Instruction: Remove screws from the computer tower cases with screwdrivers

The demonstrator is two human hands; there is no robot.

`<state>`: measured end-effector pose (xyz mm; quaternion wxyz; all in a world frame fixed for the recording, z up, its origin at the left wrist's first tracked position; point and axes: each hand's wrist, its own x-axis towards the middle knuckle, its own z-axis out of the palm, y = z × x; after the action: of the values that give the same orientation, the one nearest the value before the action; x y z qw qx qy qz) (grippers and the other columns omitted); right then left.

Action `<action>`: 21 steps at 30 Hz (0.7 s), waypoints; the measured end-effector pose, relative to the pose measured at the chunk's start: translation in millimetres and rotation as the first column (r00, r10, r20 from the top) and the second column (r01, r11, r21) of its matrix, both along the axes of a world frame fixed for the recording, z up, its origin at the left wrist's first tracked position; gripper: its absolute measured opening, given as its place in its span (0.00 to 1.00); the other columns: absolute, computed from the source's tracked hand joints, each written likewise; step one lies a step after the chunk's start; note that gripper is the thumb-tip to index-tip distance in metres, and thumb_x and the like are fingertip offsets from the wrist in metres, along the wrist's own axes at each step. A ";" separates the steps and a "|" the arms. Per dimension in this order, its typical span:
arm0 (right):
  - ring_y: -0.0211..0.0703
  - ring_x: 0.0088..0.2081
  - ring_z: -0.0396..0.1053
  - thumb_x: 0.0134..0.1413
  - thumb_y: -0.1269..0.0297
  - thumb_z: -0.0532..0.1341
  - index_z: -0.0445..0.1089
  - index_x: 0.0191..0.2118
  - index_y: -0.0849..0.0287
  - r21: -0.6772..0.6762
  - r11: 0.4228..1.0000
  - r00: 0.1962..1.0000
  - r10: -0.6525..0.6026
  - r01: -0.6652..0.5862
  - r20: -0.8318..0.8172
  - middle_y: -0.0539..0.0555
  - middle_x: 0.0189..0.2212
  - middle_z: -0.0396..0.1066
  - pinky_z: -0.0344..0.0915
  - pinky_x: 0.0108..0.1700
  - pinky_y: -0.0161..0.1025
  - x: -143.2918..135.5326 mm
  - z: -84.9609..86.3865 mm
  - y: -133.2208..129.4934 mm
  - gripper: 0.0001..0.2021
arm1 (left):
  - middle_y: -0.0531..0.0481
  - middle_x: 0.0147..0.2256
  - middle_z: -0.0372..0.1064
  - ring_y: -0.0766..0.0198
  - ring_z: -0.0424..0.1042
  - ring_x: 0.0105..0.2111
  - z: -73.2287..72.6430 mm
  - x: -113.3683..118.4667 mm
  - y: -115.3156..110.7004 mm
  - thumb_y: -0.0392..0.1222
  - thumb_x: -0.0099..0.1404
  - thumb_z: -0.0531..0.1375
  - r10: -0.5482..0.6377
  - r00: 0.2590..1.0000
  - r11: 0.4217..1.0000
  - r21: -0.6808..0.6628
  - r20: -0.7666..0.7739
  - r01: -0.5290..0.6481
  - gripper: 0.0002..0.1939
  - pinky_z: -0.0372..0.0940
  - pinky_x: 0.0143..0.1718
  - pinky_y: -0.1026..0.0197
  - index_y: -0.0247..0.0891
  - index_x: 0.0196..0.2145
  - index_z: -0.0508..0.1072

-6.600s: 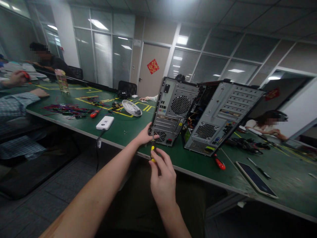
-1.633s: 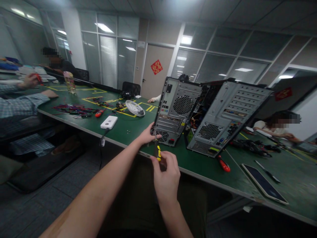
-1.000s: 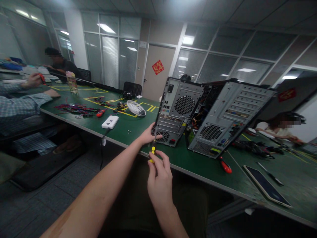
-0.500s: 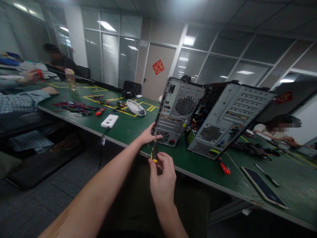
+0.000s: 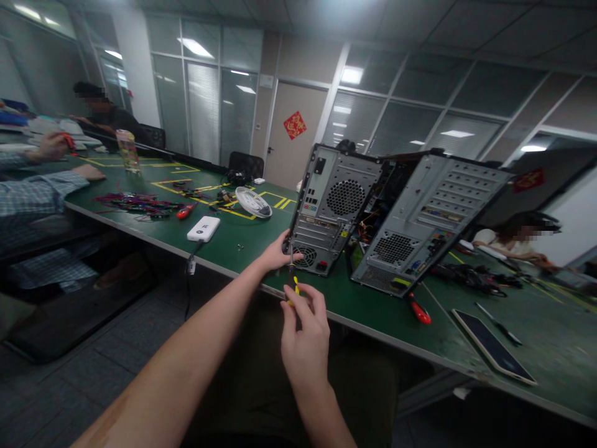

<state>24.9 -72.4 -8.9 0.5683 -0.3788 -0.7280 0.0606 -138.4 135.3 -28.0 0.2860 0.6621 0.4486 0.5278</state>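
Observation:
My right hand (image 5: 305, 330) pinches the butt end of a black-and-yellow screwdriver (image 5: 292, 280) between thumb and fingers. The screwdriver's shaft points away from me, toward the lower left corner of a grey computer case (image 5: 317, 234). At that same corner, my left hand (image 5: 276, 254) grips the case's edge, thumb laid across the back panel near the lower fan grille and the shaft. The other fingers are partly hidden by the case. Whether the screwdriver's tip sits in a screw is too small to make out. A second computer case (image 5: 405, 261) stands just to the right.
On the green table (image 5: 252, 239) are a white power bank (image 5: 203, 229) with a cable, small screws (image 5: 240, 247), a white oval dish (image 5: 253, 202) and bundled wires (image 5: 135, 204). Right lie a red-handled tool (image 5: 420, 309), a phone (image 5: 492, 345) and black cables (image 5: 476, 280). Other people sit around.
The screwdriver's handle has turned in my right hand, showing its yellow parts differently. My left hand stays at the case corner. The whole view has shifted slightly.

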 end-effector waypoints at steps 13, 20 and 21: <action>0.44 0.44 0.79 0.65 0.69 0.67 0.78 0.48 0.59 -0.078 0.997 0.994 0.015 -0.023 -0.104 0.60 0.49 0.74 0.78 0.43 0.37 -2.8 1.2 1.2 0.07 | 0.35 0.65 0.70 0.44 0.73 0.62 0.3 -0.2 -0.9 0.59 0.53 0.75 -0.015 1.000 1.000 -0.022 0.007 0.015 0.58 0.64 0.67 0.43 0.35 0.73 0.57; 0.47 0.52 0.79 0.69 0.73 0.60 0.80 0.54 0.56 -0.009 1.000 0.999 0.005 -0.005 -0.036 0.62 0.55 0.75 0.78 0.53 0.43 1.4 -0.8 -0.5 0.15 | 0.32 0.66 0.67 0.42 0.71 0.64 -2.5 -0.7 3.1 0.59 0.51 0.76 -0.024 0.999 1.000 -0.004 0.021 0.024 0.60 0.61 0.69 0.42 0.34 0.73 0.56; 0.48 0.54 0.78 0.70 0.74 0.58 0.80 0.55 0.55 -0.005 1.000 1.000 0.009 -0.009 -0.018 0.62 0.57 0.74 0.77 0.54 0.44 2.3 -1.0 -0.8 0.17 | 0.33 0.66 0.68 0.42 0.71 0.64 -2.8 -0.8 3.5 0.59 0.51 0.76 -0.022 1.000 1.000 -0.012 0.022 0.022 0.60 0.62 0.69 0.41 0.35 0.73 0.56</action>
<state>27.2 -73.2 -9.9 0.5738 -0.3763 -0.7242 0.0683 -139.2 138.9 -30.9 0.3007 0.6594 0.4416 0.5289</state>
